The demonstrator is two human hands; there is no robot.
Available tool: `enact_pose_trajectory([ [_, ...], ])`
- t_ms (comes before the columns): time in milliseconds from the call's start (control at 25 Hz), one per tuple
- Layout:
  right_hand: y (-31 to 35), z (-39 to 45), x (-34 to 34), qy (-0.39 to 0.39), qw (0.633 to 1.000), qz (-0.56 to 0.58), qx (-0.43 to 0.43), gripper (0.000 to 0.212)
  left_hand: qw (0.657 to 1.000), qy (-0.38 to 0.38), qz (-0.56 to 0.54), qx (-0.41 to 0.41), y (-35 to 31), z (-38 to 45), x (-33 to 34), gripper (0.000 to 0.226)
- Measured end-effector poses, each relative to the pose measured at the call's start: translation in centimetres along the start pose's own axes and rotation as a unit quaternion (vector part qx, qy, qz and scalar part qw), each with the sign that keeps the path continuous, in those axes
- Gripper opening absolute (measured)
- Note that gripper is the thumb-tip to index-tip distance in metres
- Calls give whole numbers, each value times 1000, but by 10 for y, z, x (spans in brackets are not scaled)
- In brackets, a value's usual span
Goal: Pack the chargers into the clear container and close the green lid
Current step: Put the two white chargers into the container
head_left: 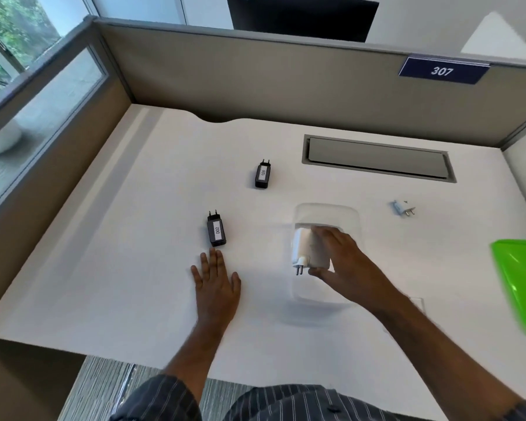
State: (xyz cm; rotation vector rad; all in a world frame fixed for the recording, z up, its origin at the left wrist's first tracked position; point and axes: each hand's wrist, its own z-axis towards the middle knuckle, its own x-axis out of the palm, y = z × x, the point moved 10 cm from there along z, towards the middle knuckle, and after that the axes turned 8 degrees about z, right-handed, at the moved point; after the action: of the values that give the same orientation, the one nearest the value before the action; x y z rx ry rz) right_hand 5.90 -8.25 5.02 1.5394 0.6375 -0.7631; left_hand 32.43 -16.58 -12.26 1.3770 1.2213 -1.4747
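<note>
Right now my right hand [336, 256] is clamped around the white charger [308, 247], thumb low and fingers curled over its top, holding it over the clear container [328, 214] at centre right of the frame with its two pins pointing down toward me; I judge I hold it this way so the body can drop flat onto the container floor. My left hand [216, 279] lies flat and open on the desk [134, 238], fingers spread and gripping nothing, its fingertips just short of the black charger labelled 002 [216, 232], which looks like the easy next pick. A second black charger, labelled 026 [262, 176], lies farther up at centre frame, well apart from the container, and a small pale blue plug piece [401, 209] sits to the container's right (whether it counts as a charger I cannot tell). The green lid [520, 287] waits at the right edge of the frame, off the container, so closing is not yet possible. Everything rests on a plain white desktop with a grey cable hatch [377, 158] in its upper right, fenced by beige partition panels [255, 77]; a blue sign reading 307 [442, 70] hangs at upper right, and windows with greenery show at upper left.
</note>
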Motion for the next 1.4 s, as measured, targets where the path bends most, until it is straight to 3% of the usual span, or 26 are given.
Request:
enact_pose_trajectory([
  [360,-56,3,37,124,988,-26,83,77,1000,-15,16,16,-19,0,2,74],
  [800,-65,2,82,204,974,-67,76,76,1000,-11,13,13,-19,-1,2,75],
  [1240,-65,3,85,221,971,-10,94,80,1000,-8,19,7,-20,0,1,75],
  [1400,-54,1,52,132,988,41,71,68,1000,-6,18,10,-20,0,0,76],
])
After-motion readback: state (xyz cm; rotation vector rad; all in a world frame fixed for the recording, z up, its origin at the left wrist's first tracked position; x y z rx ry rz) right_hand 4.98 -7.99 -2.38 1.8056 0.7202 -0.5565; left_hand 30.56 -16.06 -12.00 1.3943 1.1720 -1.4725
